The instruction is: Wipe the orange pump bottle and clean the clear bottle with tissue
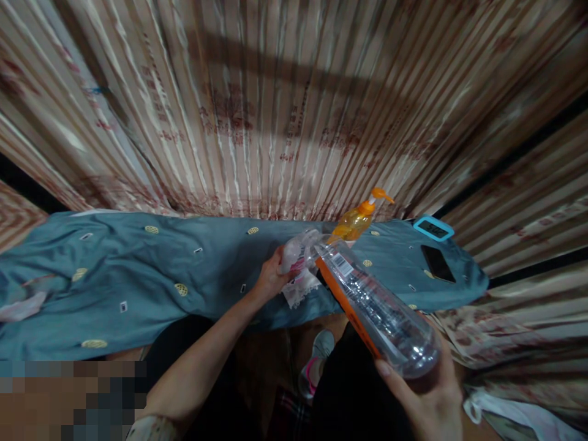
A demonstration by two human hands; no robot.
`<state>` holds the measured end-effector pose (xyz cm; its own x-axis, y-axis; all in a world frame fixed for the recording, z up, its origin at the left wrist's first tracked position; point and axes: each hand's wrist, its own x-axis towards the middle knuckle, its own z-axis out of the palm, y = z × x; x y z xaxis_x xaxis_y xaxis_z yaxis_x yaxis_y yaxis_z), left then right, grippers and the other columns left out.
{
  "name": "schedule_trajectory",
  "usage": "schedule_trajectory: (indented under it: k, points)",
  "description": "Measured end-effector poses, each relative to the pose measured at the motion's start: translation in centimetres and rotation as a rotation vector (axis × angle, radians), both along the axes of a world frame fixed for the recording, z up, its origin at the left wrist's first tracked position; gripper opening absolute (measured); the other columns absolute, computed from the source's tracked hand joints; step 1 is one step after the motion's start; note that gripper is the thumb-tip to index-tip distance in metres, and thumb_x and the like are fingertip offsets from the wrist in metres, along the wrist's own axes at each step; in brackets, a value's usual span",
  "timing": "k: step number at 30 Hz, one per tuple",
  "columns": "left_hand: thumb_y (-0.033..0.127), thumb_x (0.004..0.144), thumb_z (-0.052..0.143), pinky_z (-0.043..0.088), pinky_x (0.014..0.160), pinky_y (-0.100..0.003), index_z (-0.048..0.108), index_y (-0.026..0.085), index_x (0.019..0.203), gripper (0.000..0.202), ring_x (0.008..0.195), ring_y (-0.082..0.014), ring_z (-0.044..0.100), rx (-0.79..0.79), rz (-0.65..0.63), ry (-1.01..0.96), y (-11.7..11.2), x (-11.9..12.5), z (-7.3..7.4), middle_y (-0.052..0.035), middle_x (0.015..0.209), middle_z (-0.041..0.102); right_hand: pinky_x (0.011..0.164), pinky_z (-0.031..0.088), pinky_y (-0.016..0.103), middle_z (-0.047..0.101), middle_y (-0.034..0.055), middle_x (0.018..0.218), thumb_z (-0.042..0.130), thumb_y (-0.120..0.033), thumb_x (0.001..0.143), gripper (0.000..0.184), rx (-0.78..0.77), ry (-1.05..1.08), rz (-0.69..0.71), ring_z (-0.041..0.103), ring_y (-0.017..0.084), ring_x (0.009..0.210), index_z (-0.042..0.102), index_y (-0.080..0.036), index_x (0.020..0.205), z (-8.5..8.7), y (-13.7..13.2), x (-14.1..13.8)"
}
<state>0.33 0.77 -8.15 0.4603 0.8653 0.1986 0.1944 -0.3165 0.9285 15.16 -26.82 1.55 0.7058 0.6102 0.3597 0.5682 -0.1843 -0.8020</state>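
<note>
My right hand [432, 392] is wrapped round the base of a large clear plastic bottle [381, 306] with an orange label and a barcode. The bottle is tilted, its neck end pointing up and left. My left hand [271, 274] grips a crumpled clear plastic bag [296, 260] with pink print. The bag meets the neck end of the bottle, and its cover hides whether the bottle has a cap. Just behind them stands a pump bottle [353, 222] of amber liquid with an orange pump head; its lower part is partly hidden.
A long surface under a teal patterned cloth [151, 269] runs across the view. On its right end lie a blue-framed digital clock [433, 228] and a dark phone [438, 263]. A whitish plastic piece [22, 306] lies far left. Pleated curtains [275, 110] hang behind.
</note>
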Motion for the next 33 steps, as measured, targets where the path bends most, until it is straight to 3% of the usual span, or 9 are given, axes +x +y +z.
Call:
schedule_trajectory:
  k: [6,11,20,26,33]
  points:
    - [0.037,0.072,0.083,0.057,0.098,-0.041,0.054,0.020,0.128,0.066,0.107,-0.0267,0.072,-0.006,-0.013,-0.031,0.0,0.0,0.0,-0.0062,0.115,0.075,0.086,0.058,0.028,0.062,0.0179,0.133,0.083,-0.050,0.077,0.088,-0.017,-0.088,0.054,0.069,0.027,0.109,0.046,-0.010,0.146,-0.7,-0.3,0.9]
    - [0.037,0.073,0.082,0.057,0.099,-0.041,0.054,0.019,0.128,0.064,0.105,-0.0262,0.073,-0.008,-0.014,-0.021,0.1,0.0,-0.1,-0.0065,0.114,0.075,0.089,0.056,0.033,0.062,0.0203,0.132,0.082,-0.054,0.074,0.091,0.011,-0.027,0.007,0.067,0.030,0.110,0.048,-0.007,0.144,-0.3,0.0,0.5]
    - [0.038,0.073,0.081,0.057,0.098,-0.043,0.052,0.018,0.132,0.069,0.105,-0.0274,0.072,-0.017,-0.009,-0.011,0.2,0.0,-0.2,-0.0077,0.114,0.075,0.080,0.060,0.032,0.066,0.0234,0.119,0.081,-0.058,0.070,0.091,0.050,-0.037,-0.040,0.071,0.029,0.098,0.053,0.001,0.134,0.6,0.7,-0.4]
    - [0.037,0.072,0.083,0.058,0.097,-0.043,0.053,0.018,0.131,0.069,0.103,-0.0269,0.073,-0.013,0.002,0.000,0.2,0.0,-0.2,-0.0063,0.112,0.075,0.087,0.058,0.028,0.064,0.0182,0.129,0.082,-0.050,0.077,0.086,-0.009,-0.128,0.057,0.069,0.026,0.108,0.048,-0.008,0.143,-0.2,0.0,0.7]
    - [0.035,0.073,0.081,0.057,0.098,-0.042,0.054,0.021,0.128,0.064,0.105,-0.0266,0.072,-0.001,-0.003,-0.022,0.1,0.0,-0.2,-0.0056,0.114,0.075,0.092,0.057,0.036,0.063,0.0169,0.130,0.085,-0.056,0.070,0.092,-0.004,0.046,-0.021,0.067,0.030,0.110,0.050,-0.011,0.142,-0.3,0.0,0.3]
